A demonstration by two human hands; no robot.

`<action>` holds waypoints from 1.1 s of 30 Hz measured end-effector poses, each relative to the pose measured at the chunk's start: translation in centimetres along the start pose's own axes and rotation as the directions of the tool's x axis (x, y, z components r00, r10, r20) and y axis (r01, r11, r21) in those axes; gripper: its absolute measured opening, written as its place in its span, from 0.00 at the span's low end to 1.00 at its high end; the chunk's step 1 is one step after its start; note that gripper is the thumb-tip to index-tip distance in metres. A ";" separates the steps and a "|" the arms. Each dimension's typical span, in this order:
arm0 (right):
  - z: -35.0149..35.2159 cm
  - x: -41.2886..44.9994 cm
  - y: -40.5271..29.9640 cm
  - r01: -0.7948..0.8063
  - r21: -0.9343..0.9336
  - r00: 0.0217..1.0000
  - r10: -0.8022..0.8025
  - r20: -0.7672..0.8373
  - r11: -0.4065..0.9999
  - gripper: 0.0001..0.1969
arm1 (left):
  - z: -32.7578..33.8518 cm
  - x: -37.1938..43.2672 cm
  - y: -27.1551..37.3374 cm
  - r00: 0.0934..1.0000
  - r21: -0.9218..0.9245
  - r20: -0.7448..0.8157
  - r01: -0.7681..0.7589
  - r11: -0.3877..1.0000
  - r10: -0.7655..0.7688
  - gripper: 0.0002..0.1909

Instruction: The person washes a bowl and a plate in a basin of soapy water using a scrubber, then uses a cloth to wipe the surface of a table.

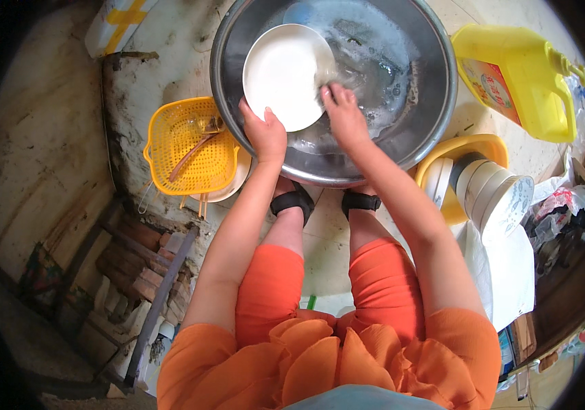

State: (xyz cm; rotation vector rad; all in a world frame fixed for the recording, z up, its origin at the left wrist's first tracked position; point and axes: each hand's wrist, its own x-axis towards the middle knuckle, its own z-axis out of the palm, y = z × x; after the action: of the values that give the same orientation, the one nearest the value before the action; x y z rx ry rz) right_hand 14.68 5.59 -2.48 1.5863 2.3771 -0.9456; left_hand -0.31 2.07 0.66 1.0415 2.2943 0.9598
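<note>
A large grey metal basin (438, 115) holds cloudy, sudsy water. Over its left part a white round plate or shallow bowl (284, 77) is tilted, its rim gripped at the lower left by my left hand (265, 130). My right hand (344, 113) is at the plate's right edge, fingers curled around a blurred scrubber or cloth (325, 72) that touches the plate; its exact kind is unclear. Something round and bluish lies partly under the suds at the basin's far side.
Left of the basin, a yellow plastic colander (155, 148) holds a brown spoon and rests over a pale bowl. Right stand a yellow detergent jug (520, 77) and a yellow tub (497, 146) of stacked bowls. Bricks (149, 284) lie lower left.
</note>
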 end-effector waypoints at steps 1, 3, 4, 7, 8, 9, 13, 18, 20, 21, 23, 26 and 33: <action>0.4 -0.1 -0.6 -0.004 0.001 1.000 0.004 0.002 1.000 0.24 | 0.0 -0.1 0.3 1.000 0.001 0.004 0.001 1.000 -0.001 0.24; 1.3 -0.5 -3.2 -0.328 0.690 0.933 0.336 0.129 0.645 0.23 | -0.1 0.0 1.3 0.998 -0.017 0.008 0.057 0.998 -0.056 0.22; 0.7 -1.5 -4.2 -0.257 0.723 0.966 0.139 0.220 0.642 0.24 | -0.2 0.5 1.6 0.999 -0.020 0.002 0.054 0.998 -0.054 0.22; 6.4 -0.7 2.1 0.050 0.364 0.993 -0.009 -0.114 0.930 0.24 | 0.4 0.5 2.6 0.989 -0.017 0.125 0.084 0.996 -0.081 0.22; 2.2 0.4 1.4 0.216 -0.300 0.974 -0.226 0.001 0.929 0.28 | -1.2 1.0 1.9 0.991 0.014 0.123 0.050 0.999 -0.052 0.22; 1.9 1.4 3.9 0.200 -0.283 0.974 -0.221 -0.043 0.938 0.28 | -1.0 1.1 2.2 0.987 0.004 0.158 0.012 1.000 -0.012 0.22; -1.5 2.6 5.7 -0.103 -0.085 0.934 0.067 -0.351 0.991 0.25 | -1.3 1.3 2.2 0.990 0.086 0.129 -0.076 0.993 0.065 0.23; -1.3 1.8 0.7 -0.118 0.516 0.945 0.255 -0.203 0.848 0.20 | -1.7 0.5 1.4 0.987 0.096 0.135 0.068 0.993 -0.081 0.25; -0.9 -0.5 -3.0 0.047 0.591 0.995 0.016 -0.101 0.805 0.17 | -2.0 0.6 1.2 0.985 0.094 0.144 0.085 0.992 -0.098 0.25; -0.1 -1.2 -3.7 0.152 0.523 0.988 -0.147 -0.052 0.839 0.18 | -1.9 0.6 1.3 0.984 0.081 0.161 0.064 0.995 -0.076 0.25; 0.8 -1.5 -3.5 0.180 0.244 0.979 -0.150 -0.139 0.953 0.21 | -2.1 0.6 1.3 0.983 0.072 0.175 0.041 0.997 -0.053 0.25; 1.0 2.1 0.3 0.050 0.015 0.991 -0.047 -0.125 0.999 0.16 | -2.1 0.9 2.4 0.971 0.091 0.229 0.045 0.995 -0.064 0.26; 0.0 7.5 -4.3 0.413 0.363 0.872 -0.249 -0.420 0.835 0.22 | -1.6 0.8 2.3 0.925 -0.004 0.328 0.204 0.979 -0.191 0.23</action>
State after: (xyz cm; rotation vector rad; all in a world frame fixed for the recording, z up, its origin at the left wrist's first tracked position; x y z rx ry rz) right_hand 7.64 10.45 -3.93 1.6174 2.9307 -1.4753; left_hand -0.69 3.12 3.28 0.8596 2.0505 0.6895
